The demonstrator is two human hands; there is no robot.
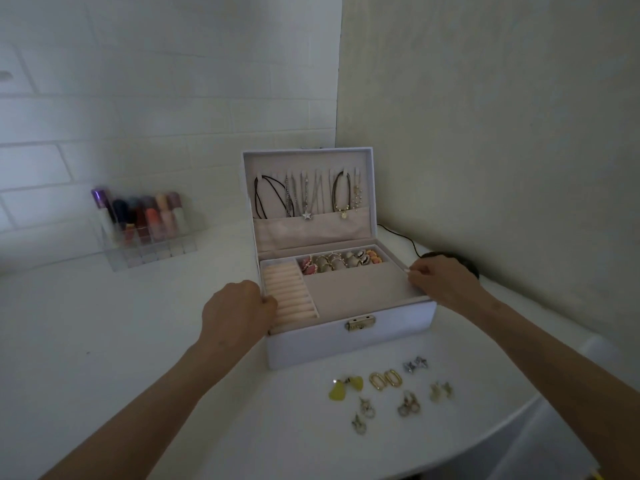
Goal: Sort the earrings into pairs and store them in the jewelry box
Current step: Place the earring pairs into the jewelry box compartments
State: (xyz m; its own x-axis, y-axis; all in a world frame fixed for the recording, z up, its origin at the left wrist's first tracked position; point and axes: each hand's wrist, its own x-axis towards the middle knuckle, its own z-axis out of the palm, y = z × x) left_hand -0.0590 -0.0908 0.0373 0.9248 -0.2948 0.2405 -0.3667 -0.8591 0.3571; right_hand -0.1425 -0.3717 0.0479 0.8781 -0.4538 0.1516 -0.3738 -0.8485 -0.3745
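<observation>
The left hand (239,306) and right hand (440,278) are gripping the open jewelry box (346,344) by its sides, with the earrings (393,377) lying just in front, so a sliding box could be mixing the pairs up.

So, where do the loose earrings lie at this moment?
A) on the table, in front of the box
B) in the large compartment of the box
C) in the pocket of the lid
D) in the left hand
A: the earrings lie spread on the white table, just in front of the front wall of the open box.
</observation>
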